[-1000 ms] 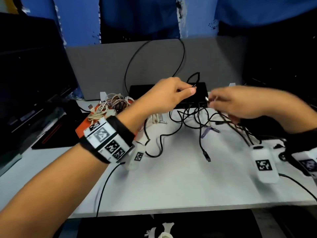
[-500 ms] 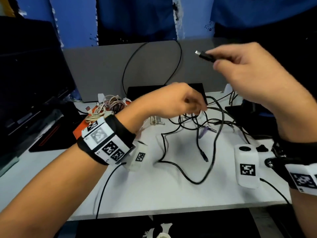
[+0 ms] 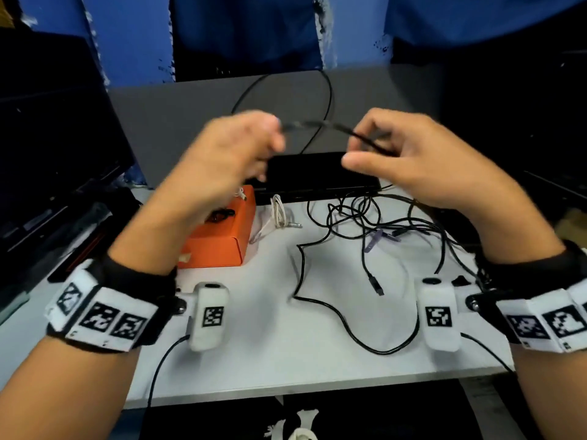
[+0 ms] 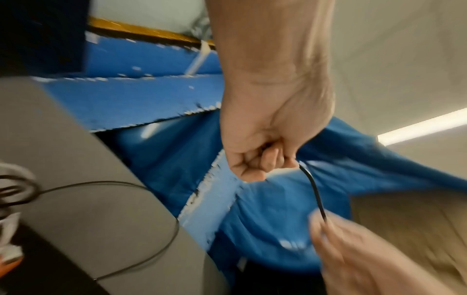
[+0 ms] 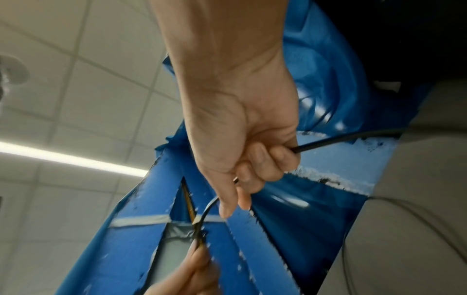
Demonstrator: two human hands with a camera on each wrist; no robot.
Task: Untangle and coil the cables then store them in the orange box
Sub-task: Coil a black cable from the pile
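Head view: your left hand (image 3: 233, 154) and right hand (image 3: 409, 160) pinch one black cable (image 3: 320, 125) above the surface (image 3: 286, 354); the orange box (image 3: 222, 239) waits left. Left wrist view: fingers curled round its end. Right wrist view: cable threads your fist; feed even loops.

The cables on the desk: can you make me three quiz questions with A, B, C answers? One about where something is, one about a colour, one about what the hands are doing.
1. Where is the box?
A. Left of the tangle
B. Right of the tangle
C. On the floor

2. What colour is the box?
A. Green
B. Orange
C. White

3. What do the hands do?
A. Rest flat
B. Hold one cable between them
C. Lift the box

Answers:
A: the orange box sits left of the black tangle.
B: it is plainly orange.
C is wrong; B: left hand and right hand each grip the black cable.
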